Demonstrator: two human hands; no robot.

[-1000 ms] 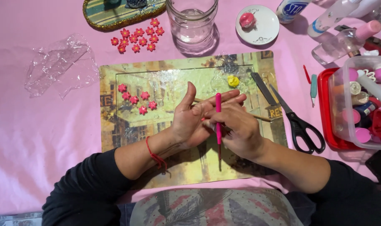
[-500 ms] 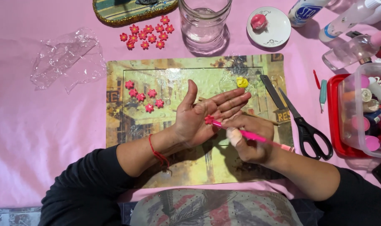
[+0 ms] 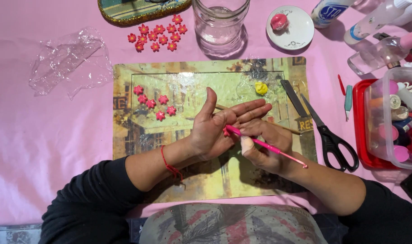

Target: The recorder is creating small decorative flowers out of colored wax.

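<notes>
Soft pink clay flower (image 3: 226, 131) on our flat, spread left hand (image 3: 215, 131) looks fragile, so our right hand (image 3: 264, 144), fingers pinching the thin pink modelling tool (image 3: 264, 145), should touch its edges lightly.

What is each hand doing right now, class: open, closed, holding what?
Left hand: open, palm up, a small pink flower piece resting on it.
Right hand: closed on a thin pink tool, its tip at the flower piece.
</notes>
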